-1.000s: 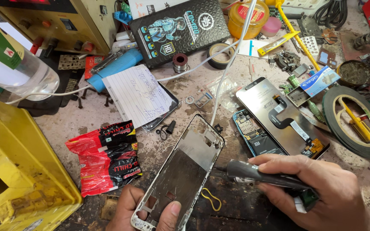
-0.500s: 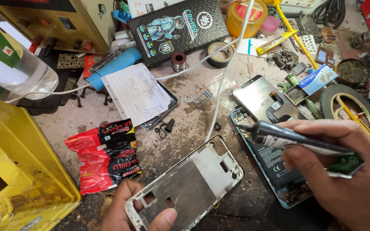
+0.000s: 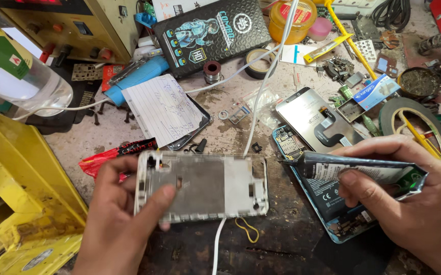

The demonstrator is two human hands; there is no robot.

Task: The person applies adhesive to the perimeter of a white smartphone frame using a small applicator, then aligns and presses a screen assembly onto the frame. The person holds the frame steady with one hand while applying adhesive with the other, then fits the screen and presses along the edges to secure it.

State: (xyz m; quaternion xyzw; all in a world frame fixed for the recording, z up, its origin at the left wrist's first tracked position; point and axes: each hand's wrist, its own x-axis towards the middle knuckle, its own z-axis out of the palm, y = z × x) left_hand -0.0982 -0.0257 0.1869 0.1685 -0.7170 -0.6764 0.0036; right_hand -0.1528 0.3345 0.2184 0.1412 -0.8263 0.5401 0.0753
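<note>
My left hand (image 3: 121,219) grips a bare silver phone frame (image 3: 202,186) by its left end, holding it flat and sideways over the dark bench. My right hand (image 3: 406,191) squeezes a dark glue tube (image 3: 355,170), its thin black nozzle pointing left, close to the frame's right edge. Under the tube lies an opened blue-rimmed phone (image 3: 322,196) with its board showing. A phone screen with a black flex cable (image 3: 320,122) lies face down just behind it.
A yellow bin (image 3: 11,193) stands at the left. A white cable (image 3: 261,97) runs down the bench and under the frame. A phone under a paper note (image 3: 162,109), a red wrapper (image 3: 106,155), a black box (image 3: 215,30), tape rolls (image 3: 417,125) and small parts clutter the back.
My left hand has turned the frame from slanting to lying sideways. My right hand with the glue tube has come down and left, its nozzle now near the frame's right edge.
</note>
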